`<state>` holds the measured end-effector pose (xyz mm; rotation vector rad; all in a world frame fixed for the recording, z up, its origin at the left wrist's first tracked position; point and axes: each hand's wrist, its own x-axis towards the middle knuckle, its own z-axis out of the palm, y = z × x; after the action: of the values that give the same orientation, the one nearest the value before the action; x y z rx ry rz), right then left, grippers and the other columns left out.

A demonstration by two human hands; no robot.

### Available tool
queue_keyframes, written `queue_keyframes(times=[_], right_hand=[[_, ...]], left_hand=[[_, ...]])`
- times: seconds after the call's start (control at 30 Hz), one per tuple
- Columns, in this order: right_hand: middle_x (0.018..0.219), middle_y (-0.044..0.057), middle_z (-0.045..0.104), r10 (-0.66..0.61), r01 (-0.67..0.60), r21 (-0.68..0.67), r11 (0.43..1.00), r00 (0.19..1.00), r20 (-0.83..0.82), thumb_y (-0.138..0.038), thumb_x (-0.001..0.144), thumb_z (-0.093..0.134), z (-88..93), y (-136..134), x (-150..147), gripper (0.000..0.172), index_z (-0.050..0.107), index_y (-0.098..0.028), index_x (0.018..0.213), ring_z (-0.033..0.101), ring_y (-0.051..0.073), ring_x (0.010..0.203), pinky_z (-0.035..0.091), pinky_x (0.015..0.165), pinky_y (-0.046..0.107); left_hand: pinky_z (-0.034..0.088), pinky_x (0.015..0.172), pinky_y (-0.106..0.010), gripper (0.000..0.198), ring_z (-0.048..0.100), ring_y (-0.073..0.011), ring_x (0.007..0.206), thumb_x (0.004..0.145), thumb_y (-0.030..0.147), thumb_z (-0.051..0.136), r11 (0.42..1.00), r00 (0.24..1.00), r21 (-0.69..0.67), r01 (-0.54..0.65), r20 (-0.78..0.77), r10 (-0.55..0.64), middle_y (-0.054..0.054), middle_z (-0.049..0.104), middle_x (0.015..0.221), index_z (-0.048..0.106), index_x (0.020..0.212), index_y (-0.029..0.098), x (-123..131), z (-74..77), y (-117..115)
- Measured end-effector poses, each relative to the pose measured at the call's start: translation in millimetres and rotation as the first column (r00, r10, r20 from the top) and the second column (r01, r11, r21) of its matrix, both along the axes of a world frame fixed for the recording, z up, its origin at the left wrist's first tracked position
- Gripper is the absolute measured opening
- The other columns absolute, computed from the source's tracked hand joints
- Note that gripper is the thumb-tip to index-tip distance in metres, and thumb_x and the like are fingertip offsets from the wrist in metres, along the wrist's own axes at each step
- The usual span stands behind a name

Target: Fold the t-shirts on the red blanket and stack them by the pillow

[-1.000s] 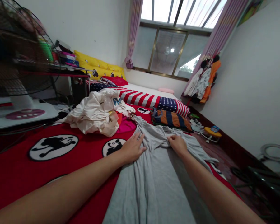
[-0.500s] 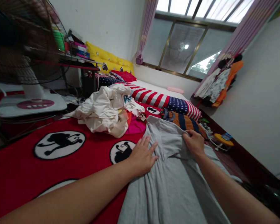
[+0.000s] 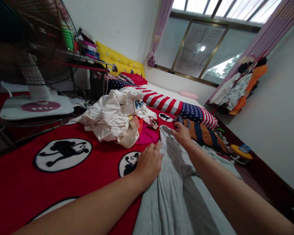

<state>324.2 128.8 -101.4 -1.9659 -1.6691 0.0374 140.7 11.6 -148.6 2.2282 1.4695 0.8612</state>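
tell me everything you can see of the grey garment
The grey garment looks like thin, soft, plain fabric. It lies spread on the red blanket, with lengthwise wrinkles, and its near end runs out of the picture. The left hand rests at its left edge; the right hand is at its far end, though its grip is unclear.

– What colour is the garment [image 3: 171,182]?
– Grey.
– The blanket [image 3: 14,186] beneath it?
– Red, with black-on-white monkey ovals [image 3: 63,147].
– Left of the garment?
– Cream clothes [image 3: 110,114], blue-lettered.
– Just beyond the garment?
– A brown cloth [image 3: 205,134], navy-striped.
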Motion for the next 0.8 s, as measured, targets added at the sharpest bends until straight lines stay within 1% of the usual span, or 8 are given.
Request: queue_keyframes(times=[0.07,0.2,0.3,0.43,0.53,0.6,0.7,0.8], right_hand=[[0.085,0.007,0.071,0.016,-0.017,-0.016,1.0,0.995,-0.094,-0.021,0.069,0.069,-8.0,18,-9,0.047,0.062,-0.015,0.115,0.065,0.024,0.088,0.045,0.077,0.029],[0.073,0.009,0.069,0.018,-0.021,-0.012,1.0,0.972,-0.233,-0.019,0.073,0.062,-19.2,43,-12,0.016,0.067,-0.013,0.086,0.067,0.024,0.081,0.049,0.07,0.029],[0.075,0.009,0.069,0.037,-0.034,0.013,0.999,0.925,-0.378,-0.019,0.08,0.053,-26.2,51,-15,0.02,0.063,-0.012,0.096,0.068,0.021,0.075,0.052,0.063,0.027],[0.08,0.006,0.068,0.123,-0.118,0.044,0.992,0.839,-0.53,-0.016,0.077,0.059,-31.2,41,-20,0.031,0.056,-0.012,0.108,0.068,0.016,0.071,0.053,0.061,0.025],[0.088,0.005,0.068,0.196,-0.165,0.107,0.981,0.8,-0.568,-0.02,0.075,0.062,-25.1,15,-16,0.03,0.056,-0.015,0.104,0.067,0.014,0.073,0.052,0.062,0.024],[0.087,0.003,0.067,0.25,-0.194,0.16,0.968,0.806,-0.536,-0.025,0.076,0.062,-19.7,-14,-10,0.024,0.059,-0.017,0.098,0.065,0.014,0.072,0.051,0.061,0.024],[0.08,0.002,0.064,0.399,-0.351,0.194,0.916,0.843,-0.362,-0.026,0.079,0.059,-16.8,-73,-4,0.014,0.064,-0.018,0.089,0.059,0.013,0.069,0.046,0.06,0.024],[0.081,0.002,0.063,0.549,-0.534,0.128,0.835,0.814,-0.187,-0.015,0.079,0.055,-20.5,-136,-4,0.013,0.065,-0.019,0.087,0.057,0.013,0.071,0.044,0.061,0.024]], left_hand=[[0.048,0.084,-0.034,0.047,0.062,-0.0244,0.101,0.09,0.024,0.044,0.999,1.0,-0.043,-0.02,0.008,0.021,-0.01,0.062,0.113,0.042,0.136,0.023,-4,-1.8,7],[0.047,0.076,-0.034,0.044,0.065,-0.0249,0.093,0.083,0.015,0.045,0.999,1.0,-0.051,-0.015,-0.013,0.015,-0.007,0.066,0.105,0.047,0.126,0.026,-8,-1.7,12],[0.046,0.072,-0.034,0.039,0.066,-0.0249,0.087,0.079,0.013,0.046,0.998,1.0,-0.055,-0.027,0.001,0.027,-0.007,0.067,0.1,0.052,0.116,0.025,-9,1.1,10],[0.044,0.07,-0.032,0.031,0.065,-0.0228,0.081,0.074,0.013,0.048,0.996,0.996,-0.041,-0.077,0.049,0.079,-0.006,0.067,0.095,0.057,0.102,0.024,-9,2.4,10],[0.044,0.07,-0.031,0.03,0.064,-0.021,0.079,0.073,0.01,0.048,0.995,0.988,-0.021,-0.097,0.119,0.099,-0.005,0.067,0.091,0.059,0.098,0.022,-10,0.6,15],[0.043,0.07,-0.029,0.031,0.062,-0.0196,0.076,0.072,0.007,0.047,0.995,0.977,-0.019,-0.102,0.188,0.104,-0.005,0.066,0.084,0.06,0.098,0.02,-11,-1.4,20],[0.043,0.068,-0.027,0.032,0.061,-0.0177,0.071,0.073,0.004,0.047,0.991,0.946,-0.032,-0.132,0.294,0.135,-0.004,0.064,0.077,0.061,0.098,0.016,-12,-5.4,28],[0.044,0.069,-0.026,0.028,0.061,-0.0169,0.072,0.075,0.006,0.049,0.989,0.929,-0.017,-0.145,0.343,0.142,-0.004,0.065,0.077,0.063,0.097,0.014,-12,-7.7,32]])
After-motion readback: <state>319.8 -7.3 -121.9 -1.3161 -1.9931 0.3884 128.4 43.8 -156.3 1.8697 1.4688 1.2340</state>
